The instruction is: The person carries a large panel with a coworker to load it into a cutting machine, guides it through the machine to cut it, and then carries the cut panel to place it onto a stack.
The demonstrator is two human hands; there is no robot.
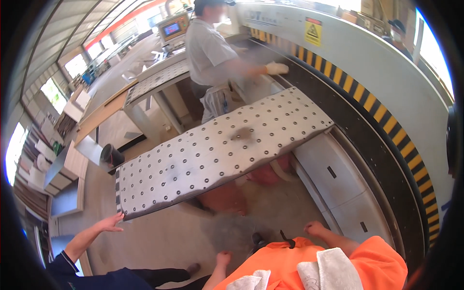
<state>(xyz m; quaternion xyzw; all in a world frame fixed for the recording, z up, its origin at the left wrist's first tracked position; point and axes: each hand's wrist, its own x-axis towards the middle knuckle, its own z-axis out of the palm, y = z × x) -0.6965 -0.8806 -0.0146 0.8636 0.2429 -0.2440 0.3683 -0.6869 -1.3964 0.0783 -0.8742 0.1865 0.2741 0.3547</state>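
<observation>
Below an orange shirt, both my bare hands hang beside my body. My left hand (223, 258) is loosely curled above the floor, near a dark shoe, and nothing shows in it. My right hand (315, 227) is closed in a fist beside the grey machine base (333, 179), with no object visible in it. Neither touches the studded metal table (227, 145) in front of me. Two pale cloth pieces (333, 270) lie over my shirt front; how they are fastened is hidden.
A co-worker (210, 53) reaches a gloved hand (276, 68) over the machine's black track. At left, another person's bare hand (111, 222) is by the table corner. A striped machine wall (357, 92) curves along the right. A black bucket (112, 155) and stacked boards (67, 198) stand left.
</observation>
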